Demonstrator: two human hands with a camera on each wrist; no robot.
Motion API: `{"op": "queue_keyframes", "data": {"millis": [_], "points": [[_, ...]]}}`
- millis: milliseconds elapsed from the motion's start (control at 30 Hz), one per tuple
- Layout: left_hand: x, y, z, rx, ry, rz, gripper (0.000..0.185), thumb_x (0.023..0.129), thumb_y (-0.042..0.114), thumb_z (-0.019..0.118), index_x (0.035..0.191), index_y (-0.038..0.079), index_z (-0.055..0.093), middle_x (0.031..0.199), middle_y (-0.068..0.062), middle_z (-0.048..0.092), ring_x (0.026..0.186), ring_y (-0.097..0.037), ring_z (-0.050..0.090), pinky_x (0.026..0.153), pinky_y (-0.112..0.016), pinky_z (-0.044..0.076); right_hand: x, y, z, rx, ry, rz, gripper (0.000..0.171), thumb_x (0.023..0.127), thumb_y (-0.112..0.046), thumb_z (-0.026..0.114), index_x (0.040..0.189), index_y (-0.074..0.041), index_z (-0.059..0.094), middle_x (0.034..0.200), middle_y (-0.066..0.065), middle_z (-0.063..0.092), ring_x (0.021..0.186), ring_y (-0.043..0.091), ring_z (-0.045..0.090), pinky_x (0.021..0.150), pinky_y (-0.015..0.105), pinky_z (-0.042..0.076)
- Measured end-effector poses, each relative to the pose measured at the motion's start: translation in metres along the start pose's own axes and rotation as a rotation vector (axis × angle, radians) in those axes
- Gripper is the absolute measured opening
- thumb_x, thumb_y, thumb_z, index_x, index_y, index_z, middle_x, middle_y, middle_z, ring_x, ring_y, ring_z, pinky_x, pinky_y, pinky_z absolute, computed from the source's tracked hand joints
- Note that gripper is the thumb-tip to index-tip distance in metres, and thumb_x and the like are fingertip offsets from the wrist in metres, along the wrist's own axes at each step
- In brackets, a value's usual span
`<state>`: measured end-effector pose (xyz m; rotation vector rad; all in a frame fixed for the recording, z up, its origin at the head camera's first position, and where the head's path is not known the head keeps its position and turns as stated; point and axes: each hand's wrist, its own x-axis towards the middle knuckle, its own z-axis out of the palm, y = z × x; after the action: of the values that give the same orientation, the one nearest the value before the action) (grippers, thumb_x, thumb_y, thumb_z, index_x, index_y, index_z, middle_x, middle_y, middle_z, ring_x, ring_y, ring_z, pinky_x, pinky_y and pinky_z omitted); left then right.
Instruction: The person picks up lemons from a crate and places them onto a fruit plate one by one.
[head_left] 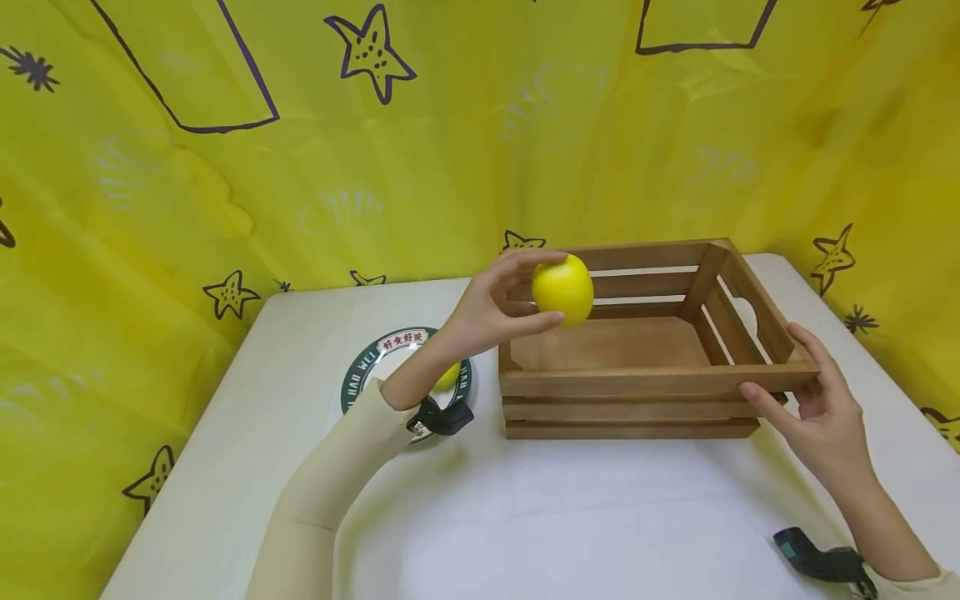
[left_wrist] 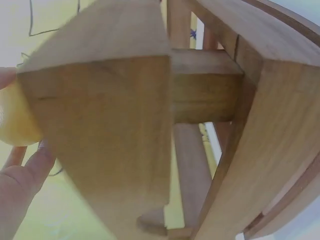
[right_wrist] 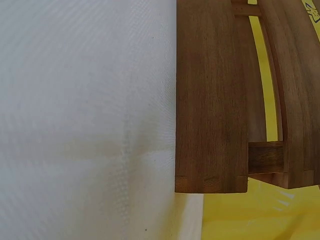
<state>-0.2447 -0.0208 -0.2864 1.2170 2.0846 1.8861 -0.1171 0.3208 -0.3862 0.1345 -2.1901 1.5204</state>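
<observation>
Sleeves: long, cream, plain knit; the left sleeve covers the arm to the wrist, and only the cuff of the right sleeve shows at the lower edge of the head view.
Left hand: bare, no rings or glove; short, unpainted nails.
Right hand: bare, no rings or glove.
Left wrist unit: small black block strapped on under the wrist, at the sleeve's end, with a pale mark on its near side.
Right wrist unit: black, angular housing with a dark green face, strapped on where the cuff begins.
Cables: none visible on either unit.
</observation>
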Motion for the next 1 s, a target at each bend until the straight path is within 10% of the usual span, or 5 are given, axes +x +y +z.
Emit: {"op": "queue_keyframes", "data": {"millis": [533, 1000], "points": [[-0.050, 0.019, -0.036, 0.064, 0.117, 0.004, 0.061, 0.078, -0.014, 0.072, 0.134, -0.006, 0.049, 0.138, -0.016, 0.048, 0.121, -0.031, 0.057, 0.084, -0.041, 0.057, 0.001, 0.001, 0.003, 0.303, 0.001, -0.003, 0.087, 0.075, 0.033, 0.055, 0.150, -0.004, 0.033, 0.151, 0.010, 0.029, 0.136, 0.015, 0.034, 0.106, 0.010, 0.032], [-0.096, 0.014, -0.078, 0.057, 0.288, -0.103, 0.064, 0.080, -0.015, 0.070, 0.137, -0.005, 0.041, 0.138, -0.011, 0.045, 0.117, -0.033, 0.057, 0.086, -0.035, 0.057, 0.001, 0.002, 0.005, 0.357, 0.004, 0.000, 0.087, 0.074, 0.034, 0.054, 0.150, -0.004, 0.034, 0.153, 0.013, 0.025, 0.136, 0.016, 0.034, 0.106, 0.010, 0.032]]}}
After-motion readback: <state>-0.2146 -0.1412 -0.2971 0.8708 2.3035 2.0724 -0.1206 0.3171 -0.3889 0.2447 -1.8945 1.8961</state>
